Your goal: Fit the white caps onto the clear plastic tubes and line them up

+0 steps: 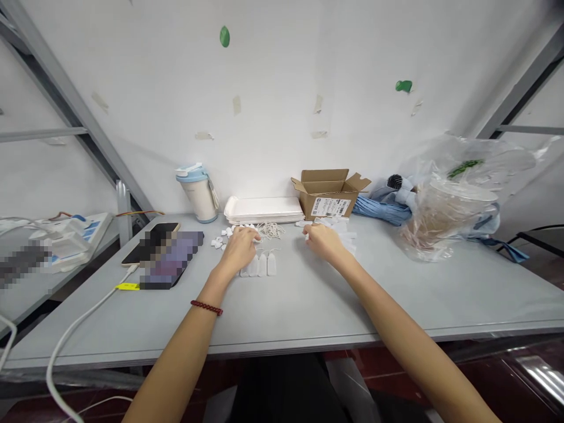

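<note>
My left hand (239,249), a dark red beaded bracelet on its wrist, is curled over the table among small white pieces (217,242) and a heap of thin white strings (271,231). What its fingers hold is hidden. Just below it, several translucent flat tags (262,265) lie in a row, some with a thin string at the top; the hand partly covers the row. To the right, my right hand (325,241) has thumb and finger pinched together beside a pile of clear plastic pieces (347,236). Anything between those fingertips is too small to make out.
Along the wall stand a cream and blue cup (200,197), a stack of white trays (267,208) and an open cardboard box (330,200). Two phones (171,261) lie left, one cabled. Blue fabric (383,210) and a plastic-wrapped container (458,205) sit right.
</note>
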Action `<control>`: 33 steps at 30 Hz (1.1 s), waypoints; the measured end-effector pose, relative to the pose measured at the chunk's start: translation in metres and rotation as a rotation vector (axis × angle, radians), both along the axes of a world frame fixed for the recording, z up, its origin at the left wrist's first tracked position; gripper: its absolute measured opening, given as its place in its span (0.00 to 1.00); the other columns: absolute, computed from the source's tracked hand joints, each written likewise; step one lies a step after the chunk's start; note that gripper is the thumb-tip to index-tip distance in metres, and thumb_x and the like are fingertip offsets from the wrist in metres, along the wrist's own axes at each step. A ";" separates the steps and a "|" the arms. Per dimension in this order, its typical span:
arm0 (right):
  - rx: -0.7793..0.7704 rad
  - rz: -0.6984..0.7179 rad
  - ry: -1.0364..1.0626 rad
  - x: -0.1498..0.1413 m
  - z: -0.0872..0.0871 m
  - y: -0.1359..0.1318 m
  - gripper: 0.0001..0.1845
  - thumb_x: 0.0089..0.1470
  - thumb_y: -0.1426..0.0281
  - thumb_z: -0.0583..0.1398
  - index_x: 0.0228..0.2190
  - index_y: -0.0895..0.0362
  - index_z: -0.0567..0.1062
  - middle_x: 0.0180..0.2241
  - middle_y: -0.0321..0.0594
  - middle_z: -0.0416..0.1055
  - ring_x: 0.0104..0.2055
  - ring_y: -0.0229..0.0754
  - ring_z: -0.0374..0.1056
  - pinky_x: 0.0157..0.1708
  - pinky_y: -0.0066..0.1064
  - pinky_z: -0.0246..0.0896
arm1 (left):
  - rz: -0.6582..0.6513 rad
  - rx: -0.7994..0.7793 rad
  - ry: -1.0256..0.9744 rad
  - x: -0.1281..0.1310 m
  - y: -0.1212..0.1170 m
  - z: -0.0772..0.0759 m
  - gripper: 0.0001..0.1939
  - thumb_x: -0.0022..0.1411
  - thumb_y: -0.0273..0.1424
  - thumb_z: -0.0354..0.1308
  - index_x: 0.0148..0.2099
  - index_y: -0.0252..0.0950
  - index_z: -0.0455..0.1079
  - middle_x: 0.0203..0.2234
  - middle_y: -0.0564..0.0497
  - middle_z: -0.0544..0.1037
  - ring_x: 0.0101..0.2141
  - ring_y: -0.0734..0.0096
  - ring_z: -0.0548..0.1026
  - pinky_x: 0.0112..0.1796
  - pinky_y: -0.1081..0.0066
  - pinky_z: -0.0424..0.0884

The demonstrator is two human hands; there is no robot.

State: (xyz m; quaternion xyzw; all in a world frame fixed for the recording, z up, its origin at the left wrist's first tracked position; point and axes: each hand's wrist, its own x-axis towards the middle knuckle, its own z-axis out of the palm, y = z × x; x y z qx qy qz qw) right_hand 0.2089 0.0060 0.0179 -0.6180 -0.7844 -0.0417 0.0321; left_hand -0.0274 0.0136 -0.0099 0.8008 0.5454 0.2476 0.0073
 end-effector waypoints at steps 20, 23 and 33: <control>0.177 0.182 0.589 -0.014 -0.005 -0.004 0.13 0.49 0.79 0.55 0.39 0.60 0.69 0.41 0.47 0.69 0.35 0.40 0.68 0.34 0.32 0.63 | 0.055 0.014 -0.301 0.011 -0.008 0.014 0.23 0.48 0.18 0.45 0.43 0.34 0.75 0.42 0.48 0.78 0.39 0.64 0.74 0.45 0.64 0.69; 0.180 0.231 1.050 -0.020 -0.005 -0.006 0.07 0.48 0.74 0.58 0.33 0.58 0.68 0.38 0.41 0.69 0.32 0.36 0.66 0.32 0.29 0.64 | 0.022 -0.029 -0.358 0.015 -0.012 0.017 0.22 0.49 0.19 0.46 0.43 0.34 0.74 0.42 0.49 0.78 0.34 0.68 0.75 0.41 0.68 0.71; 0.042 0.286 1.216 -0.035 -0.013 -0.015 0.08 0.45 0.68 0.60 0.30 0.57 0.67 0.35 0.39 0.70 0.32 0.36 0.66 0.30 0.29 0.65 | -0.090 -0.059 -0.369 0.024 -0.017 0.017 0.23 0.50 0.21 0.47 0.46 0.35 0.74 0.46 0.48 0.76 0.36 0.67 0.74 0.36 0.69 0.71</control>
